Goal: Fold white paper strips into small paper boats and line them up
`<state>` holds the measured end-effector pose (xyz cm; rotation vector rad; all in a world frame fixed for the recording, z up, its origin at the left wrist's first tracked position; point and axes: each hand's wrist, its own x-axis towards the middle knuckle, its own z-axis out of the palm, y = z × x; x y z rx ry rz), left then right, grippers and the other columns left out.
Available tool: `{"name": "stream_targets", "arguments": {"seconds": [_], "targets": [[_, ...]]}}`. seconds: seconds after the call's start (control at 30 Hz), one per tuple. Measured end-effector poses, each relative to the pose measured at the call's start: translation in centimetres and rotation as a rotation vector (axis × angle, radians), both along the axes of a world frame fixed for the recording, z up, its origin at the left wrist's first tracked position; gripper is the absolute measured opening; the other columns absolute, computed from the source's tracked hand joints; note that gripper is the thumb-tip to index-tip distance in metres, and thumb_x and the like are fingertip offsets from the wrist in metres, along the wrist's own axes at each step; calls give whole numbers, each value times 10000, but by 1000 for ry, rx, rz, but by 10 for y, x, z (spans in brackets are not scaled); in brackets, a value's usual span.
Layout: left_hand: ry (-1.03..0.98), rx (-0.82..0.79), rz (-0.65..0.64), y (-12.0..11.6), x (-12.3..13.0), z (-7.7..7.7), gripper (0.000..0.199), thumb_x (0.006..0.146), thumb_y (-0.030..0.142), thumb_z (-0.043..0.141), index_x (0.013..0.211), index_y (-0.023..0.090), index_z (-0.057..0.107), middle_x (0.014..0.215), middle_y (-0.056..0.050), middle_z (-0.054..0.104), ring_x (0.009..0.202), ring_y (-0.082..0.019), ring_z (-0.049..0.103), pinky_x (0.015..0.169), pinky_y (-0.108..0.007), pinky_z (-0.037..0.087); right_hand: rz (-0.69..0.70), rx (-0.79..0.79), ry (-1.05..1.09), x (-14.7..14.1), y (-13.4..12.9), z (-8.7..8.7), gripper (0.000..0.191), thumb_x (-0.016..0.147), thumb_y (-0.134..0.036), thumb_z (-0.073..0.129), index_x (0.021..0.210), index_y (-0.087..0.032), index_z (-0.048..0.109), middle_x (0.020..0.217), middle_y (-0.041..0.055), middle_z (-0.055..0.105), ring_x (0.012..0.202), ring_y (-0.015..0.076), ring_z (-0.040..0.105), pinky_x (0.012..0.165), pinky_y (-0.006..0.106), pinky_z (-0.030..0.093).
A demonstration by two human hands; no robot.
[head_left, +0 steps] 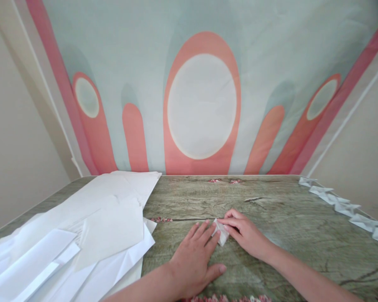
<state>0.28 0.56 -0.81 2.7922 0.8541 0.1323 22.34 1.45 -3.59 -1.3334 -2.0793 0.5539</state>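
A small folded white paper (222, 235) lies on the wood-patterned table (189, 197), in front of me and a little right of centre. My left hand (197, 256) rests palm down with its fingers spread, the fingertips touching the paper's left edge. From the right, my right hand (245, 235) pinches the paper's upper edge between thumb and fingers.
Loose white sheets and folded strips (113, 235) cover the table's left side. Along the right edge runs a row of small folded white paper pieces (343, 207). A green and pink patterned backdrop (201, 105) stands behind the table.
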Motion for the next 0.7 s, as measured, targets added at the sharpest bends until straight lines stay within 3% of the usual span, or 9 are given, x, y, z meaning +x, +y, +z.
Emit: {"name": "stream_targets", "arguments": {"seconds": [0.7], "targets": [[0, 2, 21, 1, 0, 2, 615, 890, 591, 279, 1403, 252, 248, 1472, -38, 230, 1355, -273, 121, 1098, -452, 136, 11, 9, -26, 2, -1, 1, 309, 902, -215, 416, 1137, -254, 613, 934, 48, 528, 874, 163, 512, 799, 299, 407]]}}
